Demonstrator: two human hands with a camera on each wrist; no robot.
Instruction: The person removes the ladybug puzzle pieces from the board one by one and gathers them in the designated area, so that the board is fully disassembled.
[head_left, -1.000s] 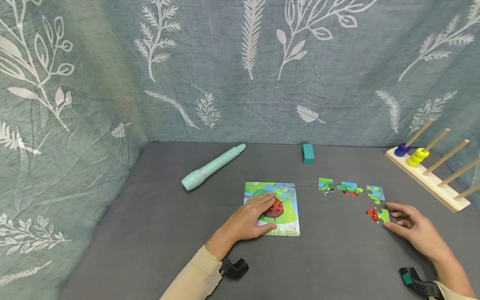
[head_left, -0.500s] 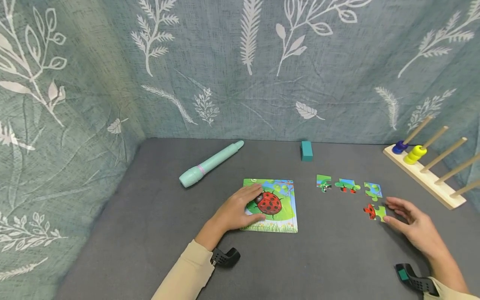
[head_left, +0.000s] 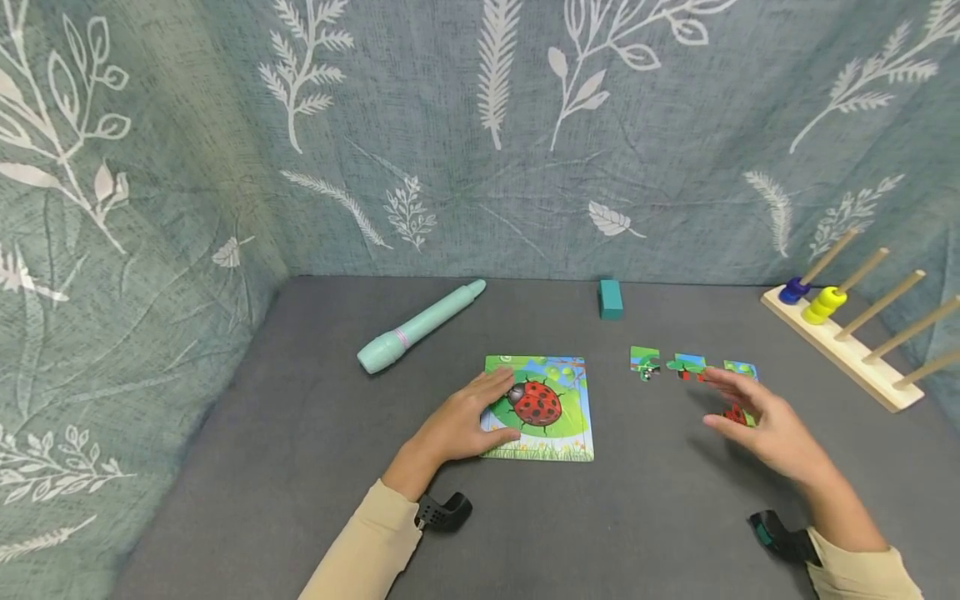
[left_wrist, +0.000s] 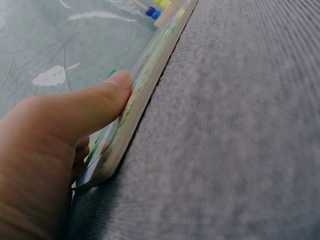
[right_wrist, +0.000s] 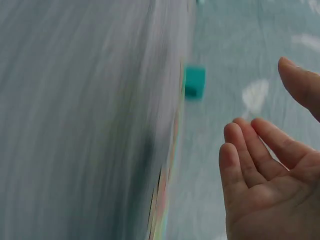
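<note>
A flat square ladybug puzzle [head_left: 551,404] lies on the dark table in the head view. My left hand [head_left: 453,425] rests on its left side, fingers straight and thumb spread; in the left wrist view the thumb [left_wrist: 102,105] touches the board's face near its edge. My right hand [head_left: 776,433] hovers above loose puzzle pieces with thumb and fingers apart. Nothing is in its palm [right_wrist: 275,195] in the right wrist view. A green piece [head_left: 644,360], a green-and-red piece [head_left: 686,365], a blue-green corner piece [head_left: 742,367] and a red-green piece [head_left: 735,414] lie there, the last two partly hidden.
A pale green microphone-shaped object [head_left: 422,327] lies behind the puzzle to the left. Near the curtain stands a teal block [head_left: 611,300]. At the right is a wooden peg rack [head_left: 847,350] with blue and yellow beads.
My right hand has lifted away from the red-green piece and moved left over the pieces. My left hand has slid left across the puzzle, uncovering the ladybug.
</note>
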